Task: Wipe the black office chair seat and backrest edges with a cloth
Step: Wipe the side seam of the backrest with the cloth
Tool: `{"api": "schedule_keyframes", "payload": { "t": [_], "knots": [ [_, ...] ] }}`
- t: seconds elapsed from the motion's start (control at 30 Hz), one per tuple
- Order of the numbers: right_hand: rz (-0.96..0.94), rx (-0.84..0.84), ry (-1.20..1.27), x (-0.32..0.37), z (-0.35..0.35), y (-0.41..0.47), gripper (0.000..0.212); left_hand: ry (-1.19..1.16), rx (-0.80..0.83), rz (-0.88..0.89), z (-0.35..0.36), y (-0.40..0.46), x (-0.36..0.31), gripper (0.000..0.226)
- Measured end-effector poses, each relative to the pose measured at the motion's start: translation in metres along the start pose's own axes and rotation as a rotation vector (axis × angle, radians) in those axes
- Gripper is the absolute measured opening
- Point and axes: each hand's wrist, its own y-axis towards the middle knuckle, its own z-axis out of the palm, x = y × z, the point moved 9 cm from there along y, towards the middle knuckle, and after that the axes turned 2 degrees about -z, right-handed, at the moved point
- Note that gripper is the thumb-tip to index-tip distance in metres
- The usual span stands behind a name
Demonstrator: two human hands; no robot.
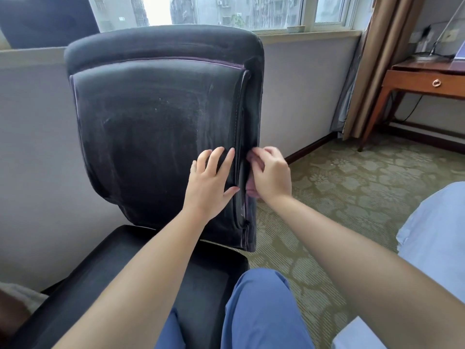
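A pink cloth (251, 190) is bunched under the curled fingers of the right hand (270, 173) and is pressed against the right side edge of the black backrest (151, 127), only small folds being seen above and below the hand. The left hand (210, 182) is laid flat, fingers spread, on the backrest front just beside that edge. The seat (100, 273) is seen below, and a wooden desk (422, 83) stands well apart by the curtain (372, 66).

Showing one chair (161, 117), one cloth (251, 190), two hands: left hand (211, 182), right hand (271, 176). One desk (422, 81), one curtain (377, 66) standing behind.
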Motion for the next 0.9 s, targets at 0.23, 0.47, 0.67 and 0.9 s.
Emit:
{"api": "schedule_keyframes", "payload": {
  "t": [0.23, 0.47, 0.67, 0.9],
  "knots": [
    [0.147, 0.42, -0.14, -0.041, 0.051, -0.046, 0.026, -0.085, 0.146, -0.141, 0.019, -0.004, -0.012, 0.082],
    [0.026, 0.041, 0.004, -0.02, 0.02, -0.026, 0.02, -0.08, 0.084, -0.106, 0.025, -0.016, -0.011, 0.082],
    [0.074, 0.171, 0.001, -0.036, 0.047, -0.052, 0.027, -0.055, 0.079, -0.076, 0.031, -0.026, -0.008, 0.077],
    [0.115, 0.167, -0.02, -0.049, 0.044, -0.063, 0.022, -0.028, 0.1, -0.056, 0.041, -0.044, -0.006, 0.081]
  ]
}}
